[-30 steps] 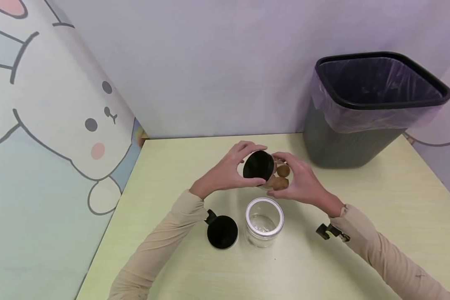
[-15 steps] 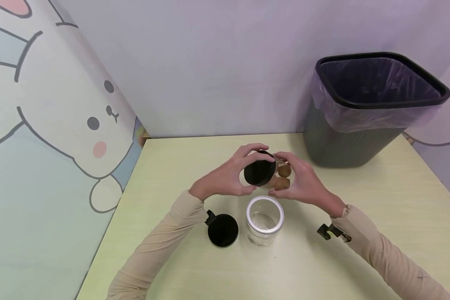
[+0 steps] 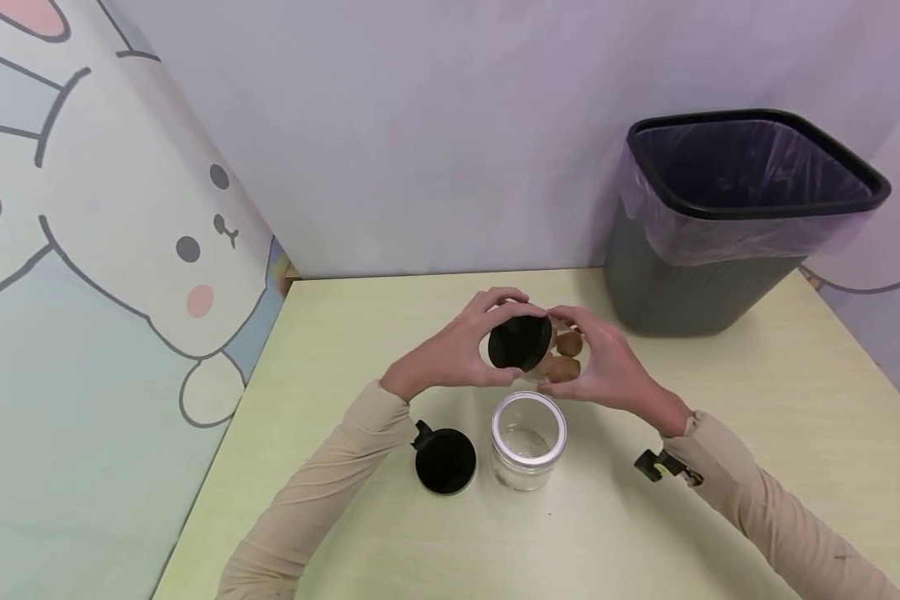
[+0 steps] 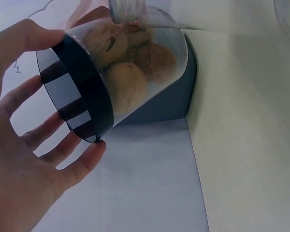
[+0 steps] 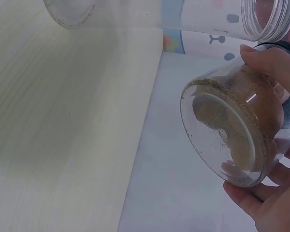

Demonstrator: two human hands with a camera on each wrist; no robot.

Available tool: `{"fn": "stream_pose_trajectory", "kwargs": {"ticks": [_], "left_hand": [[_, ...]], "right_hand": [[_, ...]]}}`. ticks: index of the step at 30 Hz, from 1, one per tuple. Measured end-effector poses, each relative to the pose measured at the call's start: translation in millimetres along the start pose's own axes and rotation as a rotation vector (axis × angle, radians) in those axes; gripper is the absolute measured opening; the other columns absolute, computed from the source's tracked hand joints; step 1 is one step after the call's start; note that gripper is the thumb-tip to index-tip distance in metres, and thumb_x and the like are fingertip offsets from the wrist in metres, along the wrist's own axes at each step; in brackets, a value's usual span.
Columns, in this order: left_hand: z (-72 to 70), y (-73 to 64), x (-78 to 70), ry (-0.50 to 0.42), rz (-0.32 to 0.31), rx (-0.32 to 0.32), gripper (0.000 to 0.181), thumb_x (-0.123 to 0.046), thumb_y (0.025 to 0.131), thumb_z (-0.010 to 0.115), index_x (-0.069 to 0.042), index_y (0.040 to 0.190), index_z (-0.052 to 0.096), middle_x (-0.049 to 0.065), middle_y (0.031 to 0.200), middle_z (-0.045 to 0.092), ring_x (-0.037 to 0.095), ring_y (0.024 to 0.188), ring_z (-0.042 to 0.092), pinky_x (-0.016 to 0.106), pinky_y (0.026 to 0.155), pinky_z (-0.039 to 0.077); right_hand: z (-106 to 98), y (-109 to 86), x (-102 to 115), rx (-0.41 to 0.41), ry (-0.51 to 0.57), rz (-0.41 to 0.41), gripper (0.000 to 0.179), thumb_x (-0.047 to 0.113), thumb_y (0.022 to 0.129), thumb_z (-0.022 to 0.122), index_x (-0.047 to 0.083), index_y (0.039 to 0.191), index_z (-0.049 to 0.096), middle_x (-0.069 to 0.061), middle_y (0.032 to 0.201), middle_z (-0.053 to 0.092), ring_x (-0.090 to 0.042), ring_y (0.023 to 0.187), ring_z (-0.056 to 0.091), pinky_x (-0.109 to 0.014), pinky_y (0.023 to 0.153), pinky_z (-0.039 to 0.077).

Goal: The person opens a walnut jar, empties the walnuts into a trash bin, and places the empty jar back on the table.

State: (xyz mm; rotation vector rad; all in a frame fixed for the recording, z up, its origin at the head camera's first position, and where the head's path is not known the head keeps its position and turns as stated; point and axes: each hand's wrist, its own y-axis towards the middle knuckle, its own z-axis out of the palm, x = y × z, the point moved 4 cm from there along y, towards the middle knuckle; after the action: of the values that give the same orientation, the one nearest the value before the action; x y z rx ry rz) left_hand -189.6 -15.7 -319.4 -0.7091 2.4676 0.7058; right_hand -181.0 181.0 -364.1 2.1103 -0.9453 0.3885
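A clear jar (image 5: 205, 145) with several round brown cookies (image 4: 128, 87) inside is held in the air, tilted on its side. My left hand (image 3: 457, 346) grips its black lid (image 3: 520, 343), thumb below and fingers over the top edge. The lid sits on the jar's mouth and faces left. Around the jar's body curls my right hand (image 3: 607, 358), fingers above and thumb below. Just nearer to me, a second clear jar (image 3: 525, 477) stands upright and uncovered on the table. To its left lies another black lid (image 3: 446, 461).
A grey waste bin (image 3: 682, 292) with a black rim and a purple-tinted liner stands at the table's back right. A pale wall (image 3: 420, 150) rises behind the table (image 3: 390, 533). A cartoon-printed panel (image 3: 120, 333) borders the left side.
My left fingers and thumb have shifted around the lid's edge; the index finger now lies over its top. The jar and right hand stay nearly in place. The head view has moved slightly.
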Motion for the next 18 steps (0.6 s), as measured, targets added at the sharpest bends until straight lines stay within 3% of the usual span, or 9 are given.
{"fn": "stream_pose_trajectory", "kwargs": {"ticks": [6,12,15,18], "left_hand": [[0.5,-1.0,2.8,-0.024,-0.114,-0.057,0.066,-0.042,0.075,0.076,-0.026,0.133,0.05,-0.002,0.126,0.042,0.014,0.115,0.042,0.036,0.079,0.049],[0.5,-1.1,5.2,0.003,-0.191,-0.111,0.067,-0.051,0.073,0.075,-0.028,0.132,0.051,-0.003,0.121,0.048,0.014,0.103,0.05,0.033,0.075,0.047],[-0.2,-1.4,4.7,0.014,-0.193,-0.116,0.067,-0.053,0.074,0.074,-0.028,0.132,0.051,-0.005,0.122,0.048,0.013,0.104,0.049,0.033,0.077,0.047],[-1.1,-1.7,1.7,-0.019,-0.133,-0.099,0.066,-0.049,0.076,0.074,-0.027,0.133,0.049,-0.006,0.126,0.045,0.014,0.112,0.047,0.037,0.08,0.047]], "right_hand": [[-0.8,-0.7,1.5,-0.016,-0.004,-0.014,0.093,0.027,0.048,0.094,0.008,0.128,0.05,-0.003,0.112,0.06,-0.018,0.099,0.057,-0.038,0.08,0.046],[-1.5,-0.6,3.8,-0.019,-0.003,-0.02,0.094,0.027,0.047,0.093,0.009,0.128,0.05,-0.002,0.112,0.061,-0.016,0.095,0.057,-0.036,0.079,0.045],[-2.2,-1.0,3.7,-0.019,-0.001,-0.023,0.094,0.027,0.047,0.094,0.009,0.128,0.05,-0.002,0.113,0.061,-0.016,0.096,0.057,-0.036,0.079,0.045],[-3.5,-1.8,3.6,-0.016,-0.005,-0.027,0.095,0.027,0.047,0.094,0.009,0.129,0.049,-0.002,0.113,0.06,-0.017,0.097,0.058,-0.038,0.079,0.046]]}}
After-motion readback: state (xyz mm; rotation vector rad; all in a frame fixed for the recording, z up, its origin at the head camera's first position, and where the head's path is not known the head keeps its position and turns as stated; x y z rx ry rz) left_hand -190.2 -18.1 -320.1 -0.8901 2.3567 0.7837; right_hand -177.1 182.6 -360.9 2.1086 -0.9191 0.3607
